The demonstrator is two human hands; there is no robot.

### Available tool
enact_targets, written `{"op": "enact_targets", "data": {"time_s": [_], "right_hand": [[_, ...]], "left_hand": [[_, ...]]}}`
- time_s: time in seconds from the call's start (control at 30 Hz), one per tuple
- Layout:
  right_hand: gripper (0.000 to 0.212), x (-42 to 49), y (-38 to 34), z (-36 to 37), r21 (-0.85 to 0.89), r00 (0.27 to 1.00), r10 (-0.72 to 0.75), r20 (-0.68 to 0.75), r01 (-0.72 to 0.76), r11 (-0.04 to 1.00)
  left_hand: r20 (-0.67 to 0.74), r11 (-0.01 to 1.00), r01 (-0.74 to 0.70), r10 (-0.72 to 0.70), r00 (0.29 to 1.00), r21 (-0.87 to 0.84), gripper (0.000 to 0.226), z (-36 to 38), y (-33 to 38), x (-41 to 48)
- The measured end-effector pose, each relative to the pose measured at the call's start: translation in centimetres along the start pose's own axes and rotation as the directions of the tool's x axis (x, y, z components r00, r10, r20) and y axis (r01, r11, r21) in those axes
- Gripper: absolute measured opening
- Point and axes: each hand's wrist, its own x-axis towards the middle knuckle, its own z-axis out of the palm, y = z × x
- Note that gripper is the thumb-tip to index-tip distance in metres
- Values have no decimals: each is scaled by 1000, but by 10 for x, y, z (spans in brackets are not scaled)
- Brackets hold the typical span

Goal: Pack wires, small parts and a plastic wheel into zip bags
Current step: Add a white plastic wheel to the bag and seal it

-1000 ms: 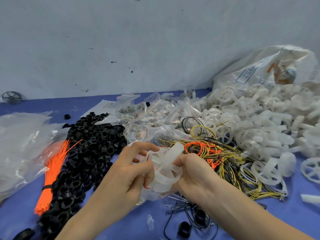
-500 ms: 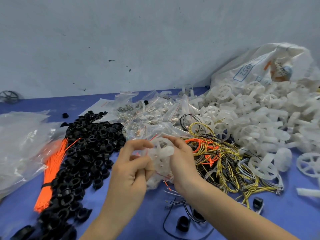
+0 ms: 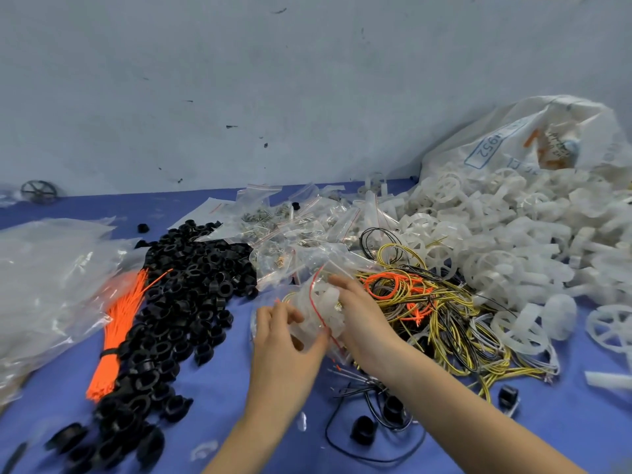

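A clear zip bag [image 3: 316, 311] with a red seal line sits between my hands, low over the blue table, with a white plastic wheel [image 3: 326, 299] and some wire inside it. My left hand [image 3: 284, 340] grips the bag's left side, thumb under it. My right hand [image 3: 362, 316] holds the right side, fingers lying over the top of the bag. A tangle of yellow, black and orange wires [image 3: 427, 302] lies just right of my right hand. White wheels [image 3: 513, 241] are heaped at the right.
A pile of black rings [image 3: 178, 302] and an orange wire bundle [image 3: 119, 330] lie at the left, beside clear plastic sheeting [image 3: 44, 278]. Zip bags of small parts [image 3: 290, 227] sit at the back. A white sack [image 3: 519, 142] leans on the wall. Loose black parts [image 3: 364, 429] lie near me.
Both hands lowered the bag toward the table and turned it, so the red seal line now runs down its middle. My right fingers moved over the top of the bag.
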Motion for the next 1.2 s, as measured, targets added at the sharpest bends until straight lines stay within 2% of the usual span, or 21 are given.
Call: {"op": "enact_targets", "data": {"time_s": [0.07, 0.17, 0.3, 0.37, 0.43, 0.47, 0.57, 0.6, 0.67, 0.7, 0.73, 0.77, 0.83, 0.9, 0.97, 1.03, 1.1, 1.17, 1.2], "right_hand": [[32, -5, -2, 0, -93, 999, -34, 42, 38, 995], [40, -9, -7, -3, -237, 989, -63, 132, 93, 967], [51, -11, -3, -8, -417, 959, -214, 188, 275, 866], [49, -12, 3, -14, -570, 907, -398, 137, 400, 718], [42, -13, 12, -21, -709, 816, -575, 62, 441, 550], [39, -13, 18, -24, -759, 793, -608, 49, 425, 493], [31, -12, 29, -28, -861, 808, -579, 107, 367, 353], [29, -11, 29, -29, -884, 790, -602, 119, 360, 297], [25, -13, 21, -31, -933, 688, -718, 109, 320, 166], [22, -14, 15, -31, -947, 629, -774, 76, 288, 141], [19, -17, 9, -30, -950, 582, -813, 36, 273, 154], [17, -19, 3, -29, -946, 574, -819, 17, 275, 173], [18, -21, -12, -30, -907, 658, -753, 24, 331, 261], [24, -25, -32, -37, -792, 758, -651, 35, 419, 445], [26, -35, -54, -46, -691, 786, -618, 28, 462, 556], [28, -43, -69, -53, -649, 794, -608, 16, 471, 598], [27, -48, -73, -57, -644, 810, -586, 21, 459, 611], [27, -48, -69, -62, -630, 843, -538, 24, 431, 647], [27, -47, -66, -64, -595, 861, -508, 22, 420, 685]], "left_hand": [[-28, 993, -12, 16, 999, 117, 33, 1, 4, 0], [-25, 970, -2, 8, 1000, 244, 52, 9, 9, -7], [-97, 978, 14, 6, 995, 206, 53, 18, 5, -9], [-79, 987, -47, 60, 995, 153, 53, 16, 1, -7], [-53, 989, -106, 112, 992, 103, 50, 12, 1, -5], [-41, 986, -137, 141, 989, 92, 46, 10, 3, -5], [6, 968, -231, 232, 973, 94, 38, 7, 12, -7], [11, 967, -242, 242, 970, 75, 37, 6, 16, -7], [-6, 970, -242, 241, 970, -25, 43, 1, 27, -6], [-19, 964, -250, 249, 968, -87, 46, -3, 35, -3], [-25, 953, -271, 270, 963, -138, 46, -8, 44, -1], [-21, 940, -289, 290, 957, -180, 44, -13, 54, 4], [17, 930, -277, 289, 957, -242, 41, -27, 72, 15], [76, 940, -242, 267, 961, -241, 46, -46, 87, 27], [171, 948, -263, 294, 941, -181, 50, -70, 96, 38], [368, 928, -365, 368, 854, -78, 41, -89, 96, 39], [593, 885, -465, 363, 719, 22, 17, -102, 91, 28], [714, 841, -532, 316, 625, 94, 33, -105, 75, 11], [737, 823, -553, 292, 610, 132, 42, -105, 67, 3]]}}
